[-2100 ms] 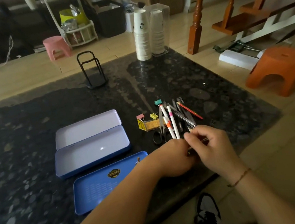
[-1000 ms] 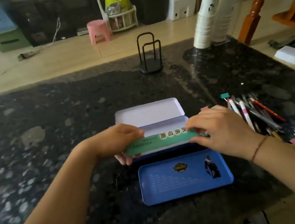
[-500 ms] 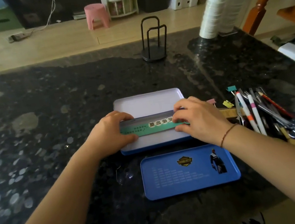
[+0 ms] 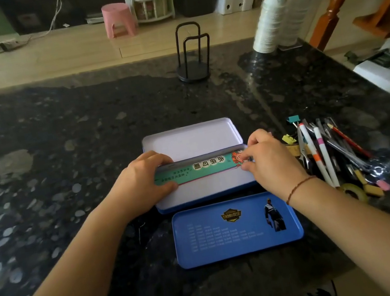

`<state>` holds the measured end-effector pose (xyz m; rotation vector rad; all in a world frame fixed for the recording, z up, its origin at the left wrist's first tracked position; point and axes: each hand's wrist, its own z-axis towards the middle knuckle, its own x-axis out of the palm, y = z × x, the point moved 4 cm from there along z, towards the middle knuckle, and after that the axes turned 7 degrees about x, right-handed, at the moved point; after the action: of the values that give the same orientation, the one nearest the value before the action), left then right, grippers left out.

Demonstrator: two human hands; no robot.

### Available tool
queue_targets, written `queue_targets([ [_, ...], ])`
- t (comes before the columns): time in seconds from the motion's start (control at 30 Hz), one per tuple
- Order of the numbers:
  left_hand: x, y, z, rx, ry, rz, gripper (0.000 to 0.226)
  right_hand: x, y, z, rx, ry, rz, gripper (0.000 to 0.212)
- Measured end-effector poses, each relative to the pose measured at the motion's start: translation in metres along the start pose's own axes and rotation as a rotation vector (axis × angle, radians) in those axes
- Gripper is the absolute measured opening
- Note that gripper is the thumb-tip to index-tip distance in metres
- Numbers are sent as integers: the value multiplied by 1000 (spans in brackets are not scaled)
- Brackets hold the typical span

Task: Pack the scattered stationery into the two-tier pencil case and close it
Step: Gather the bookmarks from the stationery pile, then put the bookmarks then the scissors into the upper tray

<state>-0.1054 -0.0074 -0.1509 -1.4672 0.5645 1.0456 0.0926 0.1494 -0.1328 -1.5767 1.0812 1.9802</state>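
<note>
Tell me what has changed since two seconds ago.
Both hands left the stationery pile, took up the green ruler and lowered it into the open pencil case; left hand and right hand still hold its ends. The blue tray and pile stayed put.

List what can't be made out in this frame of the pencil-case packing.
Head view only:
- Left end of the green ruler: covered by the left hand.
- Whether the ruler touches the pencil case floor: not discernible.
- Items in the stationery pile: overlapping, too small to identify.
- Print on the blue tray: too small.
</note>
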Motion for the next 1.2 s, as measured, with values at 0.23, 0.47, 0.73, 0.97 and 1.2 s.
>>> queue_targets([
  [0.23, 9, -17, 2, 23, -64, -20, 41, -2, -20, -1, 172, -59, -43, 26],
  [0.47, 11, -14, -9, -5, -162, -115, 44, -24, -19, -17, -3, 4, -36, 23],
  [0.73, 10, -9, -15, -85, -329, -297, 29, -48, -76, -32, 398, -35, -360, 28],
  [0.97, 11, -10, -16, -110, -329, -276, 33, -57, -87, -20, 542, -115, -254, 23],
  [1.2, 16, -8, -13, -46, -350, -215, 32, -58, -105, -16, 619, -120, -297, 33],
])
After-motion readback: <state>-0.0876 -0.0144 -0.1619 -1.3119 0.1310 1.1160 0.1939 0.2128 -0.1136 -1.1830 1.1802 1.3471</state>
